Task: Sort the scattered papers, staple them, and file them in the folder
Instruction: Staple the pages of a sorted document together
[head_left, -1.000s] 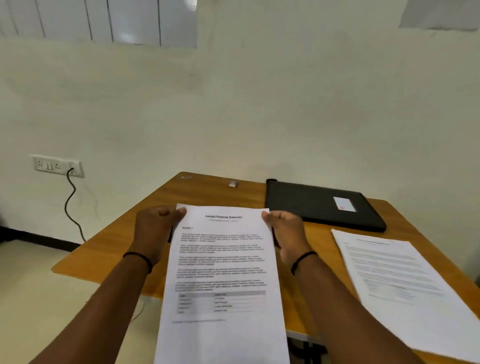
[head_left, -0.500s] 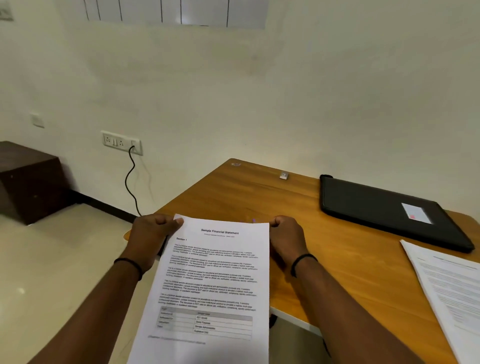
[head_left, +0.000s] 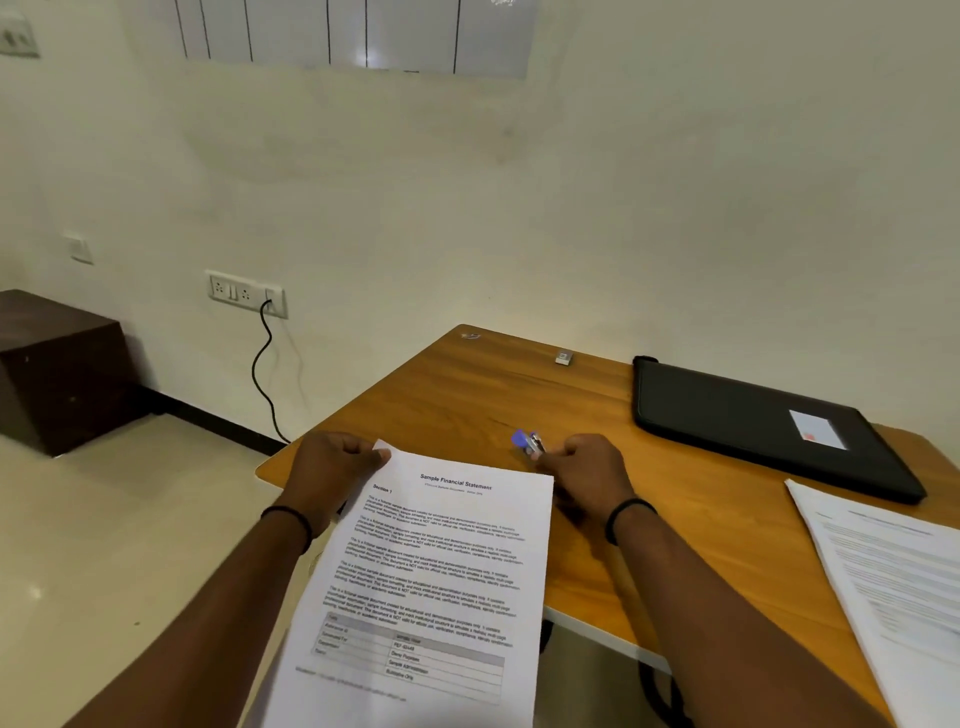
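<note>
A printed sheaf headed "Sample Financial Statement" (head_left: 441, 561) hangs over the near left corner of the wooden table (head_left: 467, 395). My left hand (head_left: 332, 467) pinches its top left corner. My right hand (head_left: 587, 478) is off the paper, just beyond its top right corner, with curled fingers pinching the near end of a small blue stapler (head_left: 525, 441) on the tabletop. A closed black folder (head_left: 753, 421) with a white label lies at the back right. Another stack of printed pages (head_left: 893, 582) lies at the right edge.
A small silver box (head_left: 563, 357) sits near the table's far edge. The wall stands right behind the table. A black cable (head_left: 262, 364) drops from a wall socket to the floor on the left, beside a dark wooden cabinet (head_left: 57, 369).
My right hand has let go of the paper's top right corner and closed on the blue stapler. The view has swung left, and the sheaf now tilts, held by the left hand alone.
</note>
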